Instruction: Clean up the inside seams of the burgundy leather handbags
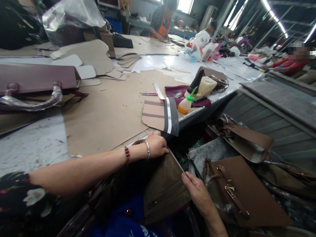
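Between my hands, over my lap, hangs a brown handbag [165,191] with its edge turned up. My left hand [155,144], with a silver bangle at the wrist, is closed on the far end of that edge, close to the table's side. Lower and to the right, my right hand [197,189] pinches the near end, thumb on top. Just beyond my left hand, a tan panel [154,115] with dark bands and a white strip lies at the table's edge. The bag's underside is hidden.
A glue bottle [185,104] with a green tip stands near the table edge. A maroon handbag [37,79] sits at left, by stacked grey pieces [89,56]. Finished-looking brown bags [251,187] lie at right. A person [161,23] works across the table.
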